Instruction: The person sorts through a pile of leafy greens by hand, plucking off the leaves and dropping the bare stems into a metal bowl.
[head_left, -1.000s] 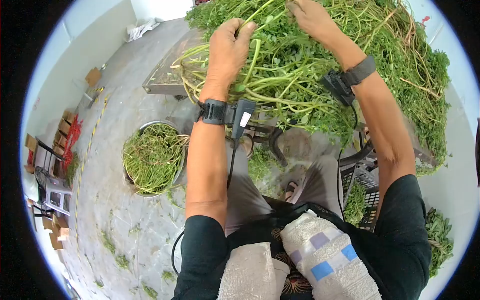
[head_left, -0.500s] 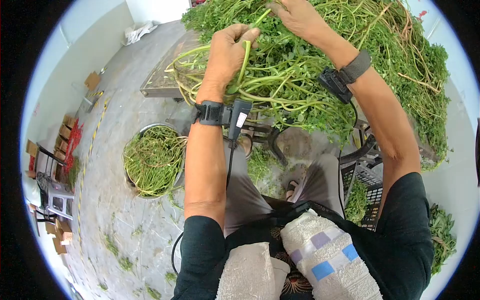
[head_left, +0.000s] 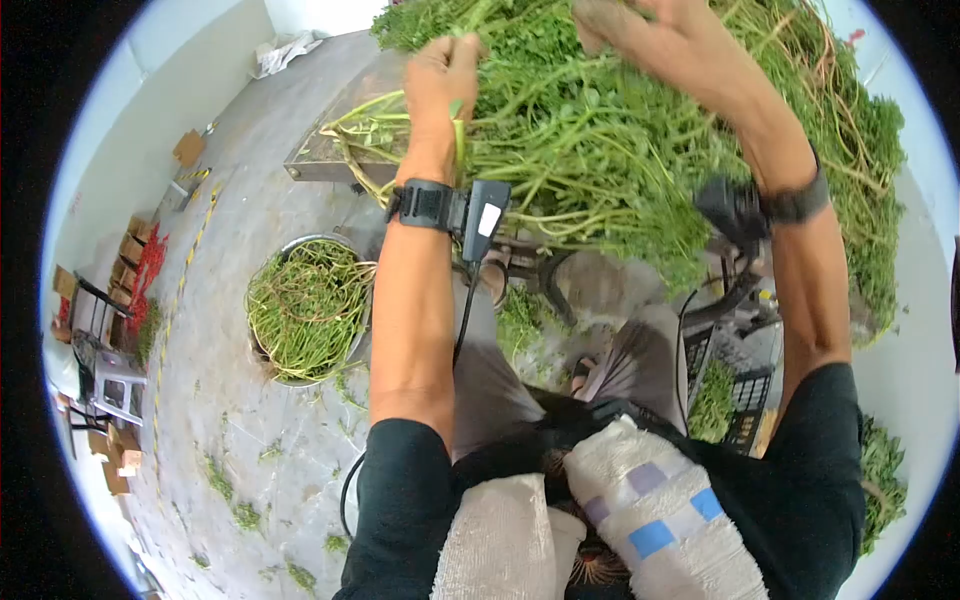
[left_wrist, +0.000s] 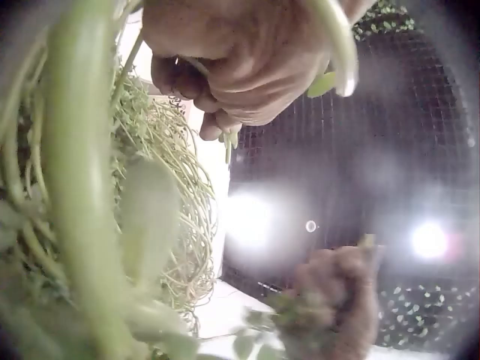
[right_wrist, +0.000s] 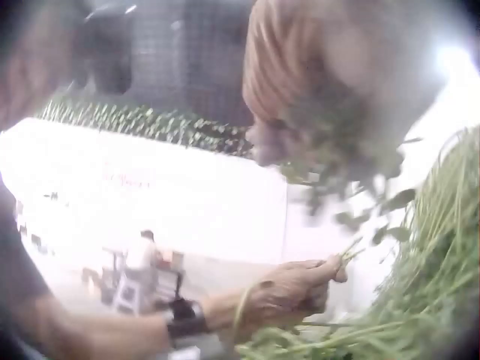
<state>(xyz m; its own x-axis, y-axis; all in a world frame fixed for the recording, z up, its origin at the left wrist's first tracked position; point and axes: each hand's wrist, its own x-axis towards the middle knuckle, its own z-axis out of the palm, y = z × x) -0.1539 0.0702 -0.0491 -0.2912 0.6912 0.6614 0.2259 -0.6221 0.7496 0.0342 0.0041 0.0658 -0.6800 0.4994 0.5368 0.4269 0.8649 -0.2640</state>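
My left hand (head_left: 438,85) is raised over the left side of a big heap of leafy green stalks (head_left: 590,160). In the left wrist view its curled fingers grip green stems (left_wrist: 229,142), whose short ends poke out past the fingertips. The right wrist view also shows these stem ends (right_wrist: 349,252) at the left thumb. Blurred by motion, my right hand (head_left: 670,45) is over the heap's far middle. It holds a leafy sprig (right_wrist: 345,142) that hangs from its fingers. A gap separates the two hands.
The heap lies on a table (head_left: 330,165). A round metal basin (head_left: 365,350) full of cut stalks stands on the floor at the left. By the right leg is a black crate (head_left: 745,400) with greens inside. Plant scraps (head_left: 245,515) litter the floor. Someone sits (right_wrist: 142,255) in the background.
A green stalk earlier ran between both hands; now they are apart. My right hand has swung right and nearer the body with the leafy sprig, while the left has shifted slightly left.
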